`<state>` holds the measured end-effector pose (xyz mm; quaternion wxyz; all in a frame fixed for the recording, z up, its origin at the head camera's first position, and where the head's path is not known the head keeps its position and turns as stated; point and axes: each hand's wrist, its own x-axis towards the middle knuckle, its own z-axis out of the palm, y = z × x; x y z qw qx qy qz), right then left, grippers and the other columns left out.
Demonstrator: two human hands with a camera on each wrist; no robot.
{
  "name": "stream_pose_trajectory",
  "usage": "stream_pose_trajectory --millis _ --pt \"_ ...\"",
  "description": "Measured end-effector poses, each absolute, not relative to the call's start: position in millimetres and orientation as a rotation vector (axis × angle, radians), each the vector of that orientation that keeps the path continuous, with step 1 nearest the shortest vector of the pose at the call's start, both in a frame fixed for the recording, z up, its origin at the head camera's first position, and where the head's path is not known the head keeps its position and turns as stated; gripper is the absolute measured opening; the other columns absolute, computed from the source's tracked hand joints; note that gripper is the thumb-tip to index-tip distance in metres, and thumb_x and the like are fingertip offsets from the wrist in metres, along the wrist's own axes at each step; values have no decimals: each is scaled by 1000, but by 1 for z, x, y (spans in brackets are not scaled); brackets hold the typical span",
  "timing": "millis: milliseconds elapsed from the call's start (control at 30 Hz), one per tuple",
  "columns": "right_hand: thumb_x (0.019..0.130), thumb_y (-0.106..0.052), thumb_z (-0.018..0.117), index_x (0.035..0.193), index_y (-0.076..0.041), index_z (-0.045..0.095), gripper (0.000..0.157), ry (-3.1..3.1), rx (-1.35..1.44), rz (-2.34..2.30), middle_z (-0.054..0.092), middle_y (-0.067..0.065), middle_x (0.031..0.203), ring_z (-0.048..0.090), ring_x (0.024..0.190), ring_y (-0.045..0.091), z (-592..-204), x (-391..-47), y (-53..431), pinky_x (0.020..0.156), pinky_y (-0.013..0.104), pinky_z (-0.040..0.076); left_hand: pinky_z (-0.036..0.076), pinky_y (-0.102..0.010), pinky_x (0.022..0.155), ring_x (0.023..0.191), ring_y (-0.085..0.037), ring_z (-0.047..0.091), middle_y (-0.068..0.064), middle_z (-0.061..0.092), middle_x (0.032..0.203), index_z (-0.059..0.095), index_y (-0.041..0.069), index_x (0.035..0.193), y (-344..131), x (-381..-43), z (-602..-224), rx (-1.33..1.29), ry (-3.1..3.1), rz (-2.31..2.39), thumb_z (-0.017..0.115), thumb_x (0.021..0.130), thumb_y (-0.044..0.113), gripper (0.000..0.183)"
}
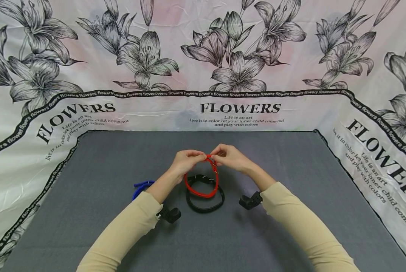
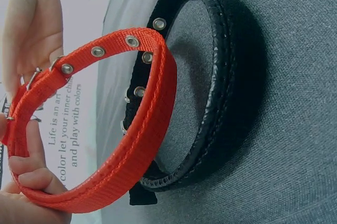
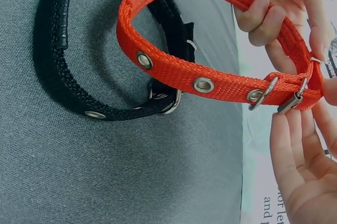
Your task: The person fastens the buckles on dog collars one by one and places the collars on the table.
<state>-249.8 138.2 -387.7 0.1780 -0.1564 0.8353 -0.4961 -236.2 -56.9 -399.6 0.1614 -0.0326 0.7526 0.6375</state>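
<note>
A red collar (image 1: 202, 194) with metal eyelets and a buckle (image 3: 290, 103) is held up as a closed loop above the table. My left hand (image 1: 186, 161) grips its upper left part, fingers curled round the strap in the right wrist view. With thumb and fingers, my right hand (image 1: 231, 156) pinches the collar near the buckle. Beneath it a black collar (image 2: 221, 76), also with eyelets and a buckle, lies looped on the table, partly covered by the red one in the head view.
A blue strap-like loop (image 1: 142, 186) lies left of the black collar, partly hidden behind my left forearm. The dark grey table covering (image 1: 121, 151) meets a flower-printed cloth (image 1: 240, 121) at the back and sides. Black wrist cameras hang below both sleeves.
</note>
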Motion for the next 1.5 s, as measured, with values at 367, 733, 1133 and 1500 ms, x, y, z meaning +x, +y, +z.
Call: stream_pose_trajectory --millis 367,733,1133,1500 --pt "90 -21 60 101 -8 59 17 2468 -477 -1302 62 8 90 59 80 27 -387 -247 133 74 39 48 43 -42 92 103 -20 52 -1 66 104 70 16 101 -52 -234 -402 -135 2124 1849 68 83 28 21" --pt "89 -15 61 97 -4 61 14 2462 -540 -1295 62 11 82 56 76 29 -386 -245 133 66 29 43 42 -44 93 109 -28 50 -1 64 104 70 15 99 -49 -233 -402 -150 2110 1858 70 82 28 21" --pt "90 -23 60 96 -14 63 11 2471 -508 -1344 64 4 85 57 78 25 -392 -244 135 68 35 47 41 -33 71 81 -22 50 1 65 96 71 18 98 -50 -232 -403 -154 2143 1835 68 84 31 20" --pt "93 -29 55 120 -9 56 34 2354 -402 -1480 60 10 110 57 101 23 -394 -242 139 87 46 48 41 -32 68 78 -22 47 0 70 94 70 16 105 -55 -232 -403 -178 2121 1872 65 86 30 24"
